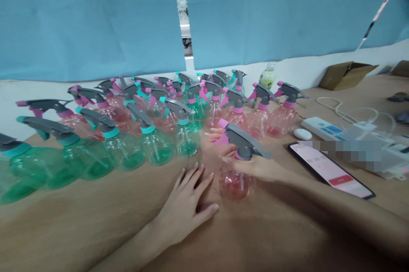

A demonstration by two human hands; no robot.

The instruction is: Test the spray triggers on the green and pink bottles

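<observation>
A pink spray bottle (236, 187) with a grey and pink trigger head stands upright in front of me. My right hand (238, 163) is wrapped around its neck, just below the head. To its left, my left hand (188, 204) lies on the brown tabletop with fingers spread and nothing in it. Beyond that hand, a green spray bottle (187, 140) with a turquoise collar ends a row of green ones reaching left. Behind stand several more pink and green bottles, among them a pink spray bottle (283, 116) at the right end.
On the right lie a phone (332, 170) with a lit screen, a small white oval case (302, 134) and a white power strip (322, 128) with cables. A drink bottle (267, 77) and an open cardboard box (347, 75) stand farther back, before a blue covering (96, 21).
</observation>
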